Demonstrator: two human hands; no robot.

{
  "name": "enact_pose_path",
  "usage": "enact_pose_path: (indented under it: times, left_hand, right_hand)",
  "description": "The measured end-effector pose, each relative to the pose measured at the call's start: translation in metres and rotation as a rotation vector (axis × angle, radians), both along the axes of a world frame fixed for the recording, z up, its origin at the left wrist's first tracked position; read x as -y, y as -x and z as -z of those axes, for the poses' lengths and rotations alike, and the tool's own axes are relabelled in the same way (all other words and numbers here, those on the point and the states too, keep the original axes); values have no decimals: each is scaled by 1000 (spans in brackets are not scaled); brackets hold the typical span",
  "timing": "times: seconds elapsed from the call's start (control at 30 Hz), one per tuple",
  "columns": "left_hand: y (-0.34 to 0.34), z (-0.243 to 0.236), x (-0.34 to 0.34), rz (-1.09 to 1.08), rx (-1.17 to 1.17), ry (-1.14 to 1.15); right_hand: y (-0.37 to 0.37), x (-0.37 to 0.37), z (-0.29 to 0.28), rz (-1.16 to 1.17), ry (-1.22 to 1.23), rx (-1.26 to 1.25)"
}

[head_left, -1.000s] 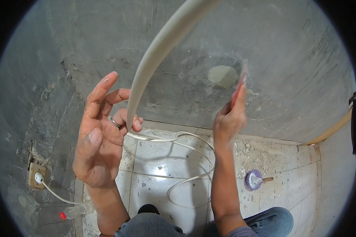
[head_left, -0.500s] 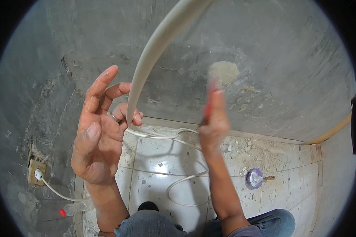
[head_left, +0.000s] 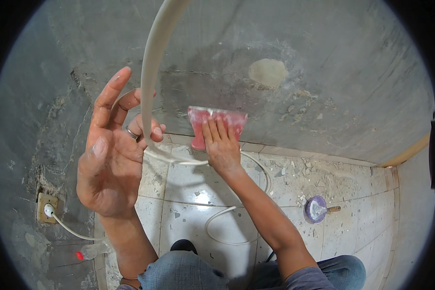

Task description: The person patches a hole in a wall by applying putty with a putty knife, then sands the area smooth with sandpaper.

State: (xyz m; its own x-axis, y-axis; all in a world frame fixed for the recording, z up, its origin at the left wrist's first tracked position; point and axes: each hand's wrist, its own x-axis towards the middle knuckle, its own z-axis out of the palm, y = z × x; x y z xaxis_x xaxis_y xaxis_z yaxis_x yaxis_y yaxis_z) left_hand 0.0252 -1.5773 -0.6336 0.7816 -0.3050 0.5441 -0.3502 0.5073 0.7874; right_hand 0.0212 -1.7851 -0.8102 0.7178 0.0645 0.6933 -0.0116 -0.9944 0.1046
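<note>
My right hand (head_left: 222, 147) grips a red putty spreader (head_left: 198, 123), fingers laid flat over its face. The spreader's wide edge, smeared with white, is up at the grey wall (head_left: 333, 63), low down near the floor; I cannot tell whether it touches. Raised at the left, my left hand (head_left: 113, 154) has its palm showing and fingers apart and partly bent. A white cable (head_left: 152, 63) loops down in front of its fingertips, and nothing is held in that hand. A smooth pale round patch (head_left: 269, 72) is on the wall, up and right of the spreader.
A purple bowl (head_left: 308, 212) of white paste, with a wooden-handled tool (head_left: 333, 209), stands on the tiled floor (head_left: 183, 227) at right, near scattered plaster crumbs (head_left: 319, 176). At left are a wall socket (head_left: 47, 208) with a plug and a clear bottle (head_left: 94, 250) with a red cap.
My right hand has swung left and down from beside the pale patch, turning the spreader's broad face into view. The left hand and the hanging cable have shifted slightly left.
</note>
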Motion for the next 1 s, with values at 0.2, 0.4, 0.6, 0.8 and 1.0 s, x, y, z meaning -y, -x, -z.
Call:
enact_pose_path:
  times: [0.2,0.4,0.6,0.8,1.0]
  left_hand:
    - [2,0,-4,15,26,-1]
    - [3,2,-1,55,25,35]
    - [6,1,-2,29,25,-9]
    - [6,3,-6,59,24,-57]
    - [4,-1,-15,-71,43,-94]
  right_hand:
    - [53,32,28,247,-1382,-148]
    - [57,40,35,-326,-2289,782]
    - [21,27,37,-27,-2137,982]
    - [-12,5,33,337,-1904,479]
    - [-46,-86,2,145,-1617,394]
